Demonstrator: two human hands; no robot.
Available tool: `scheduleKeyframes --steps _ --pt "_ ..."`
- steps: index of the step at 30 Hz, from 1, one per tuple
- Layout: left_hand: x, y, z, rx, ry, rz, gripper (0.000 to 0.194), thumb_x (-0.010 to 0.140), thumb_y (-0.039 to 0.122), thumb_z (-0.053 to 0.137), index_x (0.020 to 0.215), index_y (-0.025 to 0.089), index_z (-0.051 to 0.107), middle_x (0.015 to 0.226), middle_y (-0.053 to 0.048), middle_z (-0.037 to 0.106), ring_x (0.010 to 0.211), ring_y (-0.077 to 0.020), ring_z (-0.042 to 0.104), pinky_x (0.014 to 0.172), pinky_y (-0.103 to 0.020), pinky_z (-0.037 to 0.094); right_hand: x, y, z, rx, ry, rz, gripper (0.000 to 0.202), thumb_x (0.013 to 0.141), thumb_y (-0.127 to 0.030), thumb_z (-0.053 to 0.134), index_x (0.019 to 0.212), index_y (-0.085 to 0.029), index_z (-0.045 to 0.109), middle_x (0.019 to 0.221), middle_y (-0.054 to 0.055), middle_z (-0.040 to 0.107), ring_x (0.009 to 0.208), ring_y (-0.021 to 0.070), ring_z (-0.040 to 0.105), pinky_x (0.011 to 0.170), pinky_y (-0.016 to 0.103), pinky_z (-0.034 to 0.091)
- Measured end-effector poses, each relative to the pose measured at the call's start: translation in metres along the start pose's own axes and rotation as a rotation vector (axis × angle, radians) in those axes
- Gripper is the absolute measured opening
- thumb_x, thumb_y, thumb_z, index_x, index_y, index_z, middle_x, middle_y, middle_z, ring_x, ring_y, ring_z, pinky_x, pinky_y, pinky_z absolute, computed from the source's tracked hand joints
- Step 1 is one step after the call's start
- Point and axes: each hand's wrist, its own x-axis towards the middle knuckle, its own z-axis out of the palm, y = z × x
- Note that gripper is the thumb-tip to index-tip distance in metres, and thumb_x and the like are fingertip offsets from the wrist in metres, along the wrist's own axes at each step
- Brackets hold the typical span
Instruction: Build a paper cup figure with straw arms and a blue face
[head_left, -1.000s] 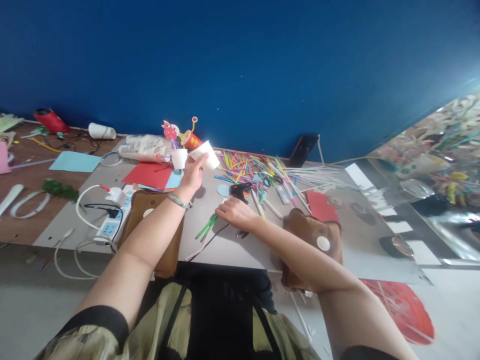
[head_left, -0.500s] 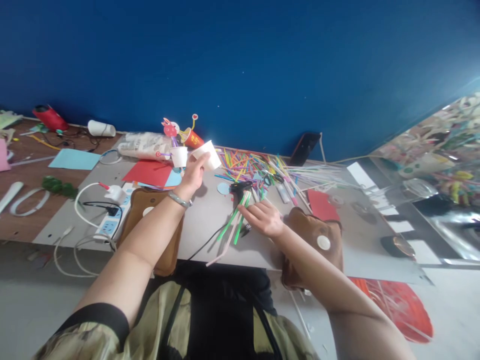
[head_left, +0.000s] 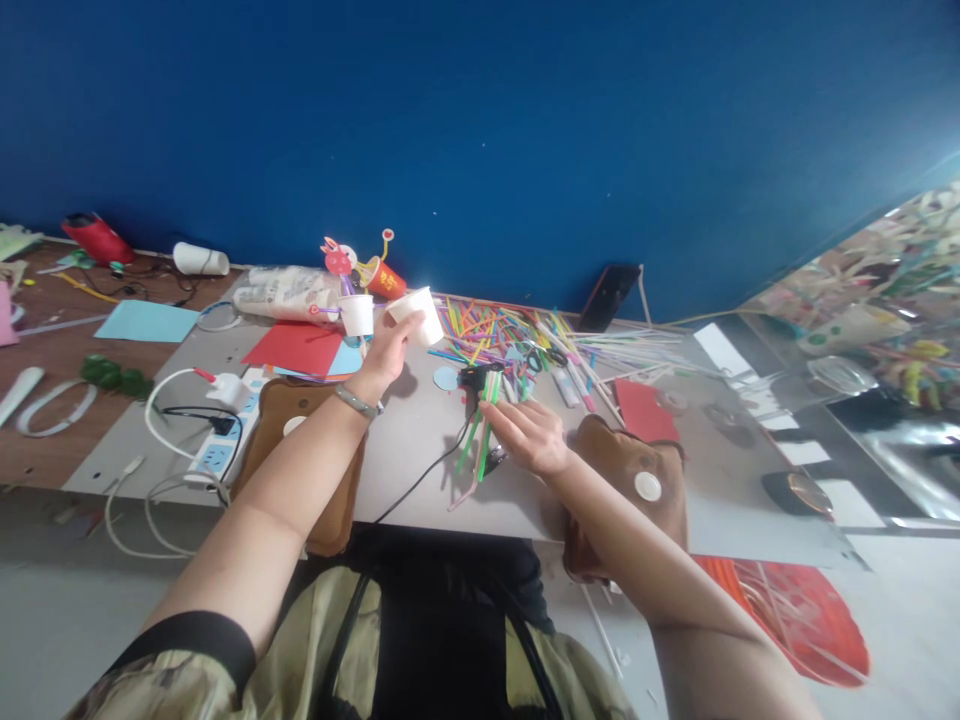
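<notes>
My left hand (head_left: 390,352) is closed around a white paper cup (head_left: 421,318), which it holds tilted above the table. Pinched in my right hand (head_left: 529,435) are several drinking straws (head_left: 480,440), green ones and a pale pink one with a bent end, pointing down toward me. Just beyond my right fingers lies a black glue gun (head_left: 478,378) with its cord running toward the table's front edge. A loose heap of coloured straws (head_left: 487,328) spreads behind both hands. Left of the held cup stands another white cup (head_left: 356,315) with decorated straws in it.
Brown padded pouches lie at left (head_left: 330,500) and right (head_left: 630,480). A power strip (head_left: 225,440) with plugs and cables sits at the left. Red paper (head_left: 292,347), scissors (head_left: 546,358) and a phone (head_left: 609,297) leaning on the blue wall are also there.
The straws in my right hand have swung to a steeper angle and drawn closer together. The cup in my left hand has shifted slightly down and turned a little.
</notes>
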Motion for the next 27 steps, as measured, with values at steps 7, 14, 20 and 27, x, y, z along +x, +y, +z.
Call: scheduleKeyframes --steps 7,14,20,27 --pt "0.0 -0.008 -0.002 0.242 0.087 -0.052 0.053 0.057 0.032 0.088 0.103 0.017 0.065 0.103 -0.009 0.072 0.095 -0.0258 0.068 0.081 -0.038 0.054 0.002 -0.004 -0.005 0.106 -0.002 0.143 0.041 0.094 -0.019 0.044 0.131 -0.02 0.062 0.111 0.014 0.076 0.075 0.0197 0.071 0.069 0.032 0.054" --pt "-0.003 -0.013 -0.004 0.383 0.1 -0.092 0.046 0.054 0.027 0.087 0.094 0.02 0.066 0.096 -0.007 0.072 0.092 -0.0262 0.066 0.083 -0.04 0.053 0.023 -0.018 -0.015 0.505 0.313 0.671 0.025 0.094 -0.038 0.059 0.112 -0.024 0.07 0.094 0.007 0.077 0.07 0.0187 0.07 0.069 0.033 0.059" --pt "0.001 -0.02 -0.012 0.409 0.091 -0.086 0.053 0.049 0.017 0.083 0.097 0.02 0.062 0.093 -0.003 0.069 0.094 -0.0254 0.065 0.091 -0.041 0.05 0.031 -0.011 -0.015 0.99 0.4 1.012 0.024 0.082 -0.038 0.072 0.099 -0.023 0.066 0.079 0.0 0.071 0.067 0.016 0.066 0.06 0.03 0.054" --pt "0.001 -0.025 -0.019 0.549 0.136 -0.151 0.059 0.042 0.009 0.082 0.094 0.023 0.057 0.089 -0.001 0.065 0.092 -0.0262 0.064 0.092 -0.044 0.048 0.024 -0.012 -0.014 1.122 0.405 1.088 0.024 0.077 -0.03 0.074 0.086 -0.023 0.052 0.065 -0.006 0.064 0.054 0.0115 0.059 0.057 0.026 0.046"
